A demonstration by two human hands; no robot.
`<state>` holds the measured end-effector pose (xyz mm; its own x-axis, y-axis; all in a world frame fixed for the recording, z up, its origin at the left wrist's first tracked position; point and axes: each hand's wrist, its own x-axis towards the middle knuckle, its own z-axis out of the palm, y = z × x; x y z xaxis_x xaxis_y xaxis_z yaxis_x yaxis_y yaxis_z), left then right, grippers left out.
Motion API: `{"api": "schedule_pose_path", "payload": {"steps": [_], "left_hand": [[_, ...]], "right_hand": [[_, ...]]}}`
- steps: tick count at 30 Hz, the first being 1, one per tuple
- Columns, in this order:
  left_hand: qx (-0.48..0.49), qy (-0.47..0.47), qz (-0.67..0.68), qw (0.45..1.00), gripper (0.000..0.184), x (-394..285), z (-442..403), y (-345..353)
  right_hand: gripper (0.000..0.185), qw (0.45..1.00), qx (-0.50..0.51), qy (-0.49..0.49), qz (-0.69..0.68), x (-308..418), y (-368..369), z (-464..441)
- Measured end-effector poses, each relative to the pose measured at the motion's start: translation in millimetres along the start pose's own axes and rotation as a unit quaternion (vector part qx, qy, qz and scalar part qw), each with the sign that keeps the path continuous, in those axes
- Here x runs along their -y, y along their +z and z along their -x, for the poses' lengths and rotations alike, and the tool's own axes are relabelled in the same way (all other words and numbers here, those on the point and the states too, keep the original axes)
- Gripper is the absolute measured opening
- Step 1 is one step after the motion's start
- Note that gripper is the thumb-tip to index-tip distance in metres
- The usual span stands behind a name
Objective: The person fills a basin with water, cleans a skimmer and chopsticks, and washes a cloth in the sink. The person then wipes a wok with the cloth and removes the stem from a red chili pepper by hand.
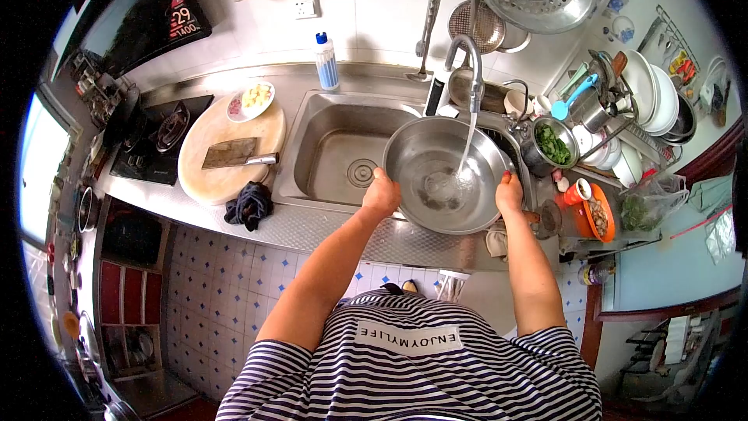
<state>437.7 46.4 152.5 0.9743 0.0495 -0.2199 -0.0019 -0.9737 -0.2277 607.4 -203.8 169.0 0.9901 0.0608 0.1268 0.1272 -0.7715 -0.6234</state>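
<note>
A wide steel basin (pixel 413 206) sits under the running faucet (pixel 463 40), over the right side of the sink. Water streams down into it and splashes on its bottom. My left hand (pixel 381 193) grips the basin's left rim, fingers mostly hidden behind the edge. On the opposite rim, my right hand (pixel 509 192) is closed round the edge in the same way. To the left lies the bare sink bowl (pixel 327 164) with its round drain. Just right of the basin stands a steel pot (pixel 538 156) holding green leaves (pixel 552 145).
A cleaver (pixel 231 153) and a plate of chopped food (pixel 251 101) rest on a round cutting board (pixel 199 126). A dark cloth (pixel 249 206) lies at the counter's front edge. Stacked bowls (pixel 661 101), an orange basket (pixel 598 213) and a plastic bag (pixel 653 199) crowd the right side.
</note>
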Motion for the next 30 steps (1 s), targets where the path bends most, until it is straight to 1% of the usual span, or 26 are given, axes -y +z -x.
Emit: {"api": "schedule_pose_path", "payload": {"steps": [1, 3, 4, 6, 7, 9, 10, 12, 13, 15, 18, 19, 21, 24, 25, 27, 28, 30], "left_hand": [[-0.031, -0.069, 0.179, 0.981, 0.026, 0, -6, 13], [-0.06, -0.135, 0.352, 0.924, 0.027, -1, -3, 8], [-0.062, -0.171, 0.407, 0.895, 0.027, -4, -2, 5], [-0.063, -0.206, 0.459, 0.862, 0.028, -4, -4, 9], [-0.075, -0.175, 0.41, 0.892, 0.027, -3, -9, 20], [-0.086, -0.144, 0.358, 0.919, 0.026, -1, -11, 24], [-0.084, -0.108, 0.27, 0.953, 0.025, 0, -12, 26], [-0.082, -0.07, 0.18, 0.978, 0.024, 0, -13, 27], [-0.077, -0.054, 0.113, 0.989, 0.023, -1, -14, 28], [-0.072, -0.038, 0.045, 0.996, 0.022, -2, -17, 34], [-0.093, -0.044, 0.039, 0.994, 0.022, -3, -24, 49], [-0.098, -0.066, 0.117, 0.986, 0.022, -2, -26, 54], [-0.103, -0.087, 0.195, 0.972, 0.022, -1, -24, 50], [-0.079, -0.061, 0.127, 0.987, 0.023, -2, -13, 27], [-0.077, -0.134, 0.29, 0.944, 0.023, -3, -7, 15], [-0.072, -0.202, 0.444, 0.87, 0.023, -3, -8, 19], [-0.081, -0.143, 0.315, 0.935, 0.022, -2, -13, 30], [-0.088, -0.08, 0.18, 0.976, 0.022, -1, -3, 11]], "right_hand": [[0.036, 1.0, -0.002, 0.003, 0.002, -2, 1, -1], [0.036, 1.0, -0.001, 0.001, -0.001, -3, 2, -2], [0.036, 1.0, 0.0, 0.0, -0.004, -4, 2, -2], [0.036, 1.0, 0.001, 0.001, -0.009, -6, 3, -4], [0.036, 1.0, 0.002, 0.002, -0.014, -7, 4, -4], [0.036, 1.0, 0.004, 0.002, -0.012, -8, 4, -5], [0.035, 1.0, 0.006, 0.002, -0.011, -8, 5, -5], [0.035, 1.0, 0.0, -0.004, -0.015, -8, 4, -4], [0.034, 1.0, -0.005, -0.01, -0.019, -8, 4, -4], [0.034, 1.0, -0.003, -0.01, -0.019, -8, 4, -4], [0.033, 1.0, -0.001, -0.009, -0.015, -6, 3, -3], [0.033, 1.0, 0.0, -0.007, -0.012, -5, 2, -3], [0.032, 1.0, -0.007, -0.015, -0.011, -7, 4, -4], [0.033, 1.0, -0.014, -0.025, -0.009, -9, 6, -6], [0.033, 0.999, -0.014, -0.028, -0.007, -11, 7, -6], [0.033, 1.0, -0.003, -0.018, 0.003, -6, 2, -4], [0.033, 1.0, 0.008, -0.008, 0.012, -3, 0, -2], [0.033, 1.0, 0.01, 0.001, 0.003, 0, -1, -1]]}}
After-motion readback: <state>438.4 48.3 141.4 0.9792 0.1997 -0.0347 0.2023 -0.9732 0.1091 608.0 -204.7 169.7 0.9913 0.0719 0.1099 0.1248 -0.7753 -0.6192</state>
